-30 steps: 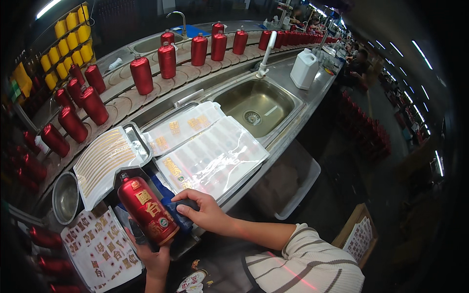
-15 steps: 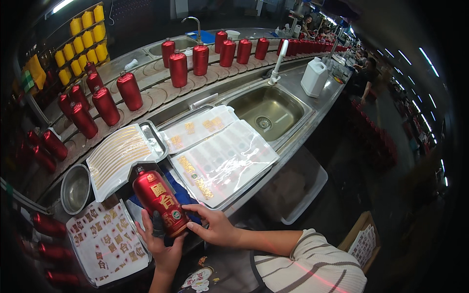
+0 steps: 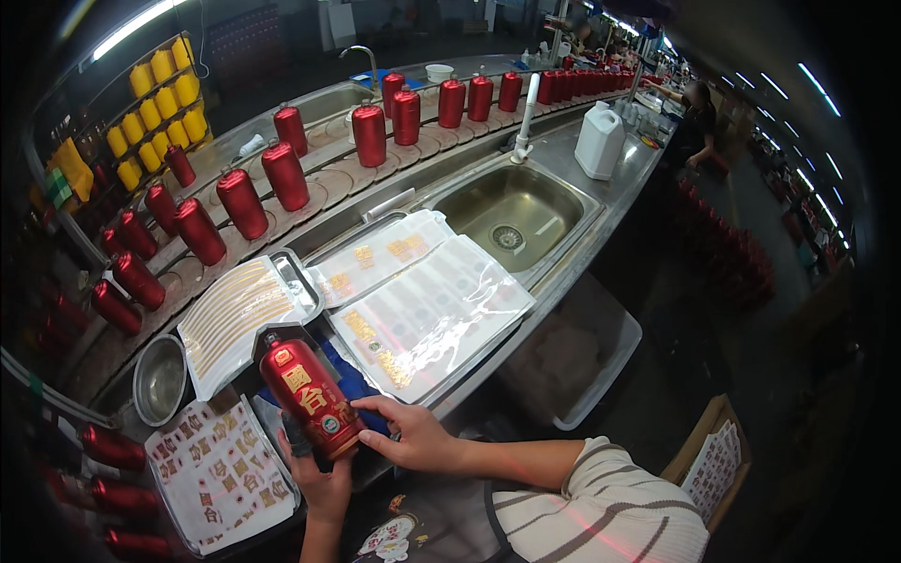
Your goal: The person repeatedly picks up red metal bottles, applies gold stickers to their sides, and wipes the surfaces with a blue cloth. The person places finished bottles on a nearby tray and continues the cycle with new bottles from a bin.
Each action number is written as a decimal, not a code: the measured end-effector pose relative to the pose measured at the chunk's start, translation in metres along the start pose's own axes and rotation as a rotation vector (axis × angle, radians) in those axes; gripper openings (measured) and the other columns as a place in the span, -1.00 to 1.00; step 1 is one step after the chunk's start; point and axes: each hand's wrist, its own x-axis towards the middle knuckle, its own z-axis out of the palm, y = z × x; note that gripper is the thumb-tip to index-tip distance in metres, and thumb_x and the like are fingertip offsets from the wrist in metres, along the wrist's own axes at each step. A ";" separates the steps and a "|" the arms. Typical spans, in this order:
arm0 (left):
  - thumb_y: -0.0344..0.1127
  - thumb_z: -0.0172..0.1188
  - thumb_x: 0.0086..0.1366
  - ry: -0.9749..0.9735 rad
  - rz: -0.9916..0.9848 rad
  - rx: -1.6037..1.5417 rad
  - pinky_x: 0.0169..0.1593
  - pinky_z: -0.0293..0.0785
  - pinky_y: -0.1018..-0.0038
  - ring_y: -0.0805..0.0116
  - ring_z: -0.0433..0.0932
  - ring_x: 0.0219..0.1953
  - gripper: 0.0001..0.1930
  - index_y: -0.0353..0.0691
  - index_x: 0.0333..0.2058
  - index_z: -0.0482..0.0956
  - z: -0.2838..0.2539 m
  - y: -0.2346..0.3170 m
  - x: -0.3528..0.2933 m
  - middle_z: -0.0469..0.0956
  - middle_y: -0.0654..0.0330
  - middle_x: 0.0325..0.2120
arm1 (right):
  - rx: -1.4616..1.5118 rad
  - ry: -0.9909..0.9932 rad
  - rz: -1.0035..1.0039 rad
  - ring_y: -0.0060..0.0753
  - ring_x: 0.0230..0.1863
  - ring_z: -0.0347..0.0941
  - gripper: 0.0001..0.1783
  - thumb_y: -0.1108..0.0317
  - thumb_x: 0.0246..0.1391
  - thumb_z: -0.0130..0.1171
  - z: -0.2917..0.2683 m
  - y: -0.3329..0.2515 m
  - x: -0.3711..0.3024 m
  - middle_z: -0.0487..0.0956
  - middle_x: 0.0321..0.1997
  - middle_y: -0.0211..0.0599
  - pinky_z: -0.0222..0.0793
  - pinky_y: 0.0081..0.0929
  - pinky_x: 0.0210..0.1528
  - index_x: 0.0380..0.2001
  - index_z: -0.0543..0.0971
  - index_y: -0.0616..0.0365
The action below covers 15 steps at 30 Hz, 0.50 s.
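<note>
A glossy red bottle with gold characters and a small round green-and-white emblem leans tilted in front of me, its neck pointing up and left. My left hand is wrapped round its base from below, and a dark covering shows on one finger. Against the bottle's lower right side, my right hand presses its thumb and fingers. Under the bottle lies a blue cloth. Beside my left hand, a tray bears a white sheet of gold-and-red transfers.
Red bottles stand along a curved conveyor. Sheets with gold strips and clear film lie by the sink. A metal bowl, a white jug and a plastic bin are around. A person stands far right.
The conveyor bottles have shifted rightward along the belt. My view has turned slightly. Both hands keep the bottle in nearly the same pose, and the left fingers lie closer against it.
</note>
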 end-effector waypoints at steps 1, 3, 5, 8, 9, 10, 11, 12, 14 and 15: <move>-0.31 0.48 0.01 -0.005 -0.010 -0.007 0.42 -0.11 -0.04 -0.23 0.15 0.37 -0.16 -0.32 0.27 0.29 0.001 0.001 0.000 0.27 -0.24 0.27 | 0.007 -0.002 -0.023 -0.23 -0.55 0.47 -0.48 0.14 0.13 0.27 0.002 0.001 0.000 0.56 -0.43 -0.12 0.37 -0.37 -0.44 0.13 0.47 0.05; -0.28 0.47 0.02 -0.012 -0.026 -0.024 0.42 -0.13 -0.05 -0.23 0.13 0.38 -0.16 -0.30 0.27 0.28 0.000 0.003 0.000 0.22 -0.24 0.30 | 0.008 -0.032 -0.002 -0.21 -0.52 0.49 -0.48 0.13 0.13 0.27 0.000 0.002 0.000 0.57 -0.38 -0.11 0.39 -0.37 -0.43 0.14 0.47 0.03; -0.26 0.46 0.03 -0.001 0.024 0.069 0.42 -0.16 -0.09 -0.23 0.10 0.39 -0.18 -0.28 0.27 0.30 -0.003 0.005 -0.004 0.15 -0.23 0.34 | 0.022 -0.065 0.012 -0.07 -0.35 0.58 -0.48 0.11 0.15 0.25 -0.002 0.000 0.001 0.61 -0.26 -0.08 0.45 -0.32 -0.31 0.13 0.45 0.04; -0.21 0.39 0.11 -0.095 0.086 0.263 0.42 -0.28 -0.14 -0.21 -0.02 0.44 -0.29 -0.18 0.24 0.38 -0.010 0.019 -0.011 0.00 -0.19 0.41 | 0.018 -0.069 -0.049 0.04 -0.17 0.60 -0.49 0.10 0.16 0.23 -0.002 0.011 0.002 0.62 -0.16 -0.06 0.48 -0.25 -0.18 0.11 0.43 0.06; -0.19 0.38 0.12 -0.109 0.106 0.310 0.42 -0.31 -0.17 -0.22 -0.03 0.44 -0.34 -0.16 0.20 0.43 -0.010 0.024 -0.014 -0.02 -0.19 0.41 | -0.001 -0.117 0.008 0.08 -0.09 0.58 -0.49 0.10 0.16 0.22 -0.007 0.005 0.005 0.62 -0.13 -0.06 0.48 -0.21 -0.11 0.10 0.41 0.07; -0.17 0.37 0.12 -0.122 0.125 0.357 0.41 -0.33 -0.20 -0.23 -0.05 0.44 -0.39 -0.15 0.16 0.49 -0.010 0.027 -0.015 -0.03 -0.19 0.41 | 0.002 -0.118 0.010 0.08 -0.09 0.58 -0.49 0.11 0.16 0.21 -0.007 0.006 0.006 0.62 -0.12 -0.05 0.48 -0.21 -0.11 0.11 0.41 0.07; -0.20 0.36 0.12 -0.115 0.103 0.327 0.41 -0.34 -0.20 -0.24 -0.07 0.45 -0.51 -0.16 0.05 0.59 -0.012 0.026 -0.016 -0.06 -0.21 0.42 | 0.006 -0.119 0.012 0.08 -0.09 0.58 -0.49 0.11 0.16 0.21 -0.005 0.009 0.007 0.62 -0.11 -0.05 0.48 -0.20 -0.11 0.11 0.40 0.07; -0.21 0.35 0.12 -0.129 0.107 0.339 0.41 -0.34 -0.20 -0.25 -0.07 0.44 -0.51 -0.16 0.05 0.59 -0.012 0.024 -0.016 -0.06 -0.22 0.42 | 0.002 -0.124 0.020 0.08 -0.09 0.58 -0.49 0.11 0.17 0.21 -0.004 0.012 0.007 0.61 -0.11 -0.04 0.48 -0.20 -0.12 0.11 0.40 0.07; -0.23 0.35 0.11 -0.158 0.117 0.364 0.41 -0.33 -0.20 -0.28 -0.07 0.44 -0.51 -0.16 0.05 0.59 -0.016 0.021 -0.015 -0.06 -0.23 0.41 | -0.002 -0.040 -0.089 0.01 -0.19 0.61 -0.54 0.19 0.11 0.26 -0.004 0.009 0.005 0.64 -0.22 -0.09 0.49 -0.23 -0.17 0.06 0.48 0.09; -0.28 0.35 0.09 -0.151 0.111 0.342 0.41 -0.32 -0.19 -0.32 -0.07 0.43 -0.52 -0.16 0.04 0.60 -0.018 0.023 -0.014 -0.07 -0.26 0.41 | 0.001 -0.013 -0.195 -0.02 -0.25 0.61 -0.56 0.22 0.09 0.27 -0.004 0.011 0.003 0.64 -0.26 -0.11 0.48 -0.25 -0.22 0.03 0.50 0.10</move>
